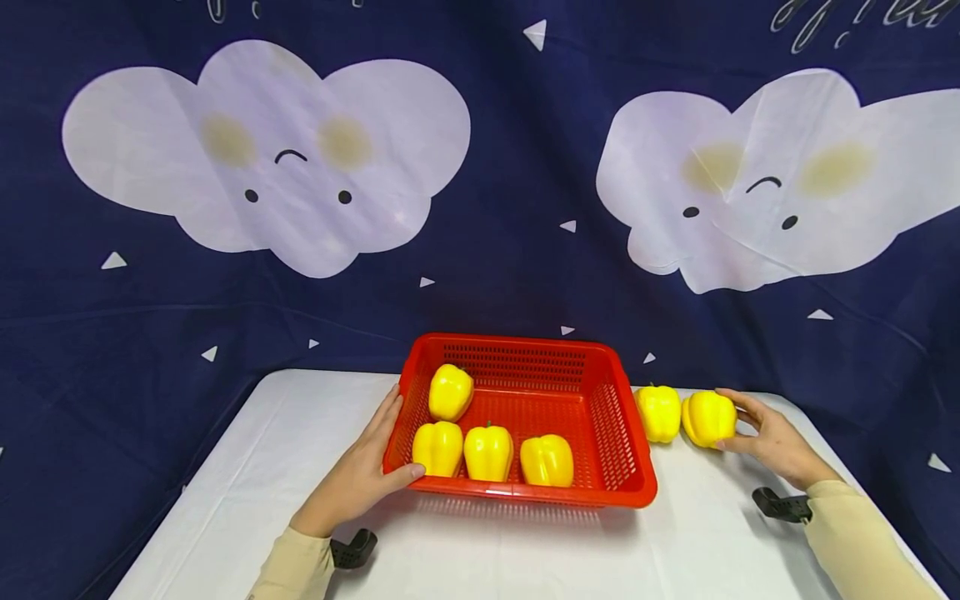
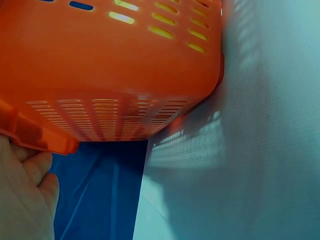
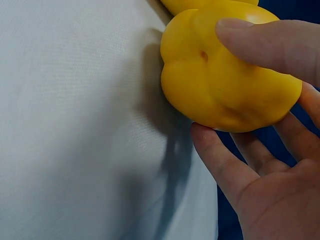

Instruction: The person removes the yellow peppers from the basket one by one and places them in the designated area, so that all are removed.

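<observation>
A red plastic basket (image 1: 517, 492) holds several yellow bell peppers, three along its near side and one (image 1: 451, 392) at the back left. My left hand (image 1: 356, 479) grips the basket's left end, thumb over the front rim. In the left wrist view its fingers (image 2: 37, 167) curl under the rim. Right of the basket, my right hand (image 1: 776, 437) holds a yellow bell pepper (image 1: 708, 419) between thumb and fingers. The right wrist view shows the thumb (image 3: 270, 45) across this pepper (image 3: 225, 85). Another yellow bell pepper (image 1: 658, 413) stands between it and the basket.
A white cloth covers the table (image 1: 480, 558). Behind its far edge hangs a dark blue curtain (image 1: 517, 275) printed with clouds and small triangles. Black straps with cameras sit on both wrists.
</observation>
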`<control>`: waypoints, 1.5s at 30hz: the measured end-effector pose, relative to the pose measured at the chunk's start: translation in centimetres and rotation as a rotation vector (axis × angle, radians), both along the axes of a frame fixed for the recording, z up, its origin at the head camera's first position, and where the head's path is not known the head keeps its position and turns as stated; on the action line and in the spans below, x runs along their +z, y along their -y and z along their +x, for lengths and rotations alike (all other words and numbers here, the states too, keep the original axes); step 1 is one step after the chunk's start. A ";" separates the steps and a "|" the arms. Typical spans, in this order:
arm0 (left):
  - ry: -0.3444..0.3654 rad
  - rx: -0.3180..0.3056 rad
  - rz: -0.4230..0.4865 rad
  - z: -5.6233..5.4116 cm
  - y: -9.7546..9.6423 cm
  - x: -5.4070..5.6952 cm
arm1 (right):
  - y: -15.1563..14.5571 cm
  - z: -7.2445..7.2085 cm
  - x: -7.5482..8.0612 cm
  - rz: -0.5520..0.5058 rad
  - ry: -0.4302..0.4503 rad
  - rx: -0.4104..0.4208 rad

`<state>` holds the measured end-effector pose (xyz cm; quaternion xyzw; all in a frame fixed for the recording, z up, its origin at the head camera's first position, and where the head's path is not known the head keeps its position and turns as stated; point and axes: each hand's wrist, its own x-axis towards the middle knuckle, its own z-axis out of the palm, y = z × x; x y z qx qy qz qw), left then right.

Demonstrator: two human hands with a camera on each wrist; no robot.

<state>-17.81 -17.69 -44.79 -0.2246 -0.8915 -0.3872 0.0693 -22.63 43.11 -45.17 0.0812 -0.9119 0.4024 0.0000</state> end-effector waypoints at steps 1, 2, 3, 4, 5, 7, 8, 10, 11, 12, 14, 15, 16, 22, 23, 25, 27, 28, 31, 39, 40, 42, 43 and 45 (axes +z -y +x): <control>0.000 0.000 0.001 0.0 0.0 0.0 | 0.0 0.0 -0.1 0.002 0.004 -0.002; -0.001 -0.001 0.002 0.0 0.0 -0.1 | 0.0 0.1 -0.1 0.011 0.009 -0.003; -0.001 -0.002 0.003 0.0 0.0 -0.1 | 0.0 0.1 -0.1 0.018 0.015 -0.004; -0.001 -0.003 0.004 0.0 0.0 -0.1 | -0.1 0.1 -0.1 0.027 0.020 -0.009; -0.002 -0.003 0.004 0.0 0.0 -0.2 | -0.1 0.1 -0.2 0.034 0.025 -0.016; -0.005 -0.003 0.002 0.0 0.0 -0.2 | -0.1 0.1 -0.3 0.049 0.028 -0.017; -0.005 -0.003 0.003 0.1 0.0 -0.2 | -0.1 0.0 -0.3 0.049 0.024 -0.012; -0.005 -0.001 0.004 0.1 0.0 -0.2 | -0.1 0.0 -0.4 0.049 0.017 -0.008; -0.005 -0.001 0.004 0.1 -0.1 -0.2 | -0.1 0.0 -0.5 0.051 0.013 -0.009; -0.005 -0.002 0.004 0.1 -0.1 -0.2 | -0.1 0.0 -0.5 0.048 0.009 -0.004; -0.006 0.000 0.002 0.1 -0.1 -0.2 | -0.1 -0.1 -0.5 0.044 0.004 0.008; -0.005 0.002 0.000 0.1 -0.1 -0.2 | -0.1 -0.1 -0.5 0.042 0.004 0.010; -0.004 0.004 -0.002 0.1 -0.1 -0.2 | -0.1 -0.2 -0.4 0.034 0.006 0.013; 0.012 0.010 0.002 0.0 -0.1 -0.2 | 0.1 -0.4 -0.3 0.025 0.025 0.017; 0.016 0.010 0.004 0.0 -0.1 -0.2 | 0.1 -0.5 -0.3 0.033 0.026 0.012; 0.022 0.010 0.009 0.0 -0.1 -0.2 | 0.2 -0.5 -0.3 0.027 0.028 0.016; 0.028 0.009 0.011 -0.1 -0.1 -0.2 | 0.1 -0.6 -0.3 0.037 0.030 0.012; 0.030 0.008 0.012 -0.1 -0.1 -0.2 | 0.1 -0.7 -0.2 0.042 0.031 0.009; 0.026 0.009 0.010 0.0 -0.1 -0.2 | 0.1 -0.8 -0.2 0.049 0.039 0.011; 0.012 0.014 0.001 0.1 -0.1 0.0 | 0.5 -1.0 0.1 0.055 0.068 0.011; 0.015 0.014 0.003 0.1 -0.1 0.0 | 0.5 -1.0 0.2 0.055 0.072 0.010; 0.018 0.011 0.007 0.1 -0.1 0.1 | 0.6 -1.0 0.2 0.056 0.080 0.011; 0.017 0.010 0.008 0.1 -0.1 0.1 | 0.7 -1.0 0.3 0.056 0.081 0.011; 0.011 0.006 0.008 0.0 -0.1 0.1 | 0.7 -1.0 0.3 0.053 0.085 0.012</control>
